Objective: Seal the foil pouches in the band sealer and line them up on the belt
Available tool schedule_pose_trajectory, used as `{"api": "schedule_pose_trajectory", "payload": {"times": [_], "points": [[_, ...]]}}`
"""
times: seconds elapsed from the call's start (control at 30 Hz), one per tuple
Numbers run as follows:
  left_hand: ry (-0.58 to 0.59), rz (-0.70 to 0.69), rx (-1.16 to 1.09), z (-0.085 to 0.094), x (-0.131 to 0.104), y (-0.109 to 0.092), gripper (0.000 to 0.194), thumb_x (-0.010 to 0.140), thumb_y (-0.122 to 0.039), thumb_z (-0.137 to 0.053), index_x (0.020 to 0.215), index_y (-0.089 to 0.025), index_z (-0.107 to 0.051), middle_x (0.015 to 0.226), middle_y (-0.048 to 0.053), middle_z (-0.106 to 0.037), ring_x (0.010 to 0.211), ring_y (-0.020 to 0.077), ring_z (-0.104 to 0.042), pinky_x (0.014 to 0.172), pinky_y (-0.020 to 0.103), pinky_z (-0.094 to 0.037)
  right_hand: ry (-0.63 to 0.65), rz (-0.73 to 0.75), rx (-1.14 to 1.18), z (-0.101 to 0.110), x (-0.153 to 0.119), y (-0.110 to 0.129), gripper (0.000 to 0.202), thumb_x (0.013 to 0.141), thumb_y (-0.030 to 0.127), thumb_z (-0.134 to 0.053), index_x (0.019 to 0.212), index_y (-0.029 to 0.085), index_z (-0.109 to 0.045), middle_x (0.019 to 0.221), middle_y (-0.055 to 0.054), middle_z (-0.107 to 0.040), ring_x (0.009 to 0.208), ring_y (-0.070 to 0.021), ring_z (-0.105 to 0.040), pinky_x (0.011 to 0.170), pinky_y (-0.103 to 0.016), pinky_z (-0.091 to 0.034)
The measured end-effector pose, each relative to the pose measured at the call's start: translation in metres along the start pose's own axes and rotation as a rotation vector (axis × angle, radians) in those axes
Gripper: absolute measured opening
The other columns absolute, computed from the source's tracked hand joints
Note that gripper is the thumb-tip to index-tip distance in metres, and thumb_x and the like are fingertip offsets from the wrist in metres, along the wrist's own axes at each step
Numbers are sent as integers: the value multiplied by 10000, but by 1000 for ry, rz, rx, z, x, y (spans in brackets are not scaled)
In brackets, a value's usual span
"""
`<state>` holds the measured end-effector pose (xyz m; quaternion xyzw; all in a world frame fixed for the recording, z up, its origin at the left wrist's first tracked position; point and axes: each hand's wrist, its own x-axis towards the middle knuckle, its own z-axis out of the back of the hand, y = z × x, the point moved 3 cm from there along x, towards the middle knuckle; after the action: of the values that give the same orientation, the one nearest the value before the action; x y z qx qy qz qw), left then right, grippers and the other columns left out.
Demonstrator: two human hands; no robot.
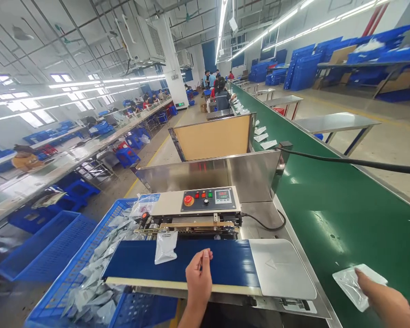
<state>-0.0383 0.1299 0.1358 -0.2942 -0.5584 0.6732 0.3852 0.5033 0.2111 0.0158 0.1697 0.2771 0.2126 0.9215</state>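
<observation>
Here's the left hand (pixel 198 273), front and centre, on a bare left forearm (pixel 192 315) that rises from the bottom edge with a slight lean to the right. Its fingers curl in, the left thumb (pixel 206 263) stands nearly upright, and their tips bunch close together, nothing visible in that grasp! Over to the right hand (pixel 386 294), well apart and cutting in from the lower right corner, bare too: the right thumb (pixel 360 276) reaches up and left, pressing from above (the other fingers are hidden from this angle).
</observation>
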Motion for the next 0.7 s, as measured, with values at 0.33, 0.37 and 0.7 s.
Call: {"api": "schedule_pose_trajectory", "payload": {"times": [0.33, 0.37, 0.7], "points": [[338, -179, 123, -42, -21, -32, 390, 1067, -497, -594, 1070, -213, -861, 1022, 116, -848, 939, 242, -794, 882, 337, -645, -132, 171, 395, 23, -89, 51, 229, 709, 489, -717, 710, 299, -588, 762, -106, -730, 621, -264, -621, 678, -421, -500], [363, -180, 126, -48, -23, -35, 389, 1061, -501, -600, 1070, -213, -860, 1028, 118, -846, 942, 243, -790, 880, 336, -642, -151, 263, 478, 22, -109, 60, 294, 686, 534, -734, 767, 276, -620, 856, -117, -760, 691, -265, -661, 697, -404, -523], [438, 15, 33, -100, -36, -25, 576, 1045, -625, -517, 1013, -153, -846, 926, 113, -833, 835, 264, -720, 765, 331, -553, 829, 548, 748, -79, -269, 96, 715, 664, 815, -825, 1009, 193, -749, 686, -32, -685, 613, -198, -597, 581, -320, -499]]}}
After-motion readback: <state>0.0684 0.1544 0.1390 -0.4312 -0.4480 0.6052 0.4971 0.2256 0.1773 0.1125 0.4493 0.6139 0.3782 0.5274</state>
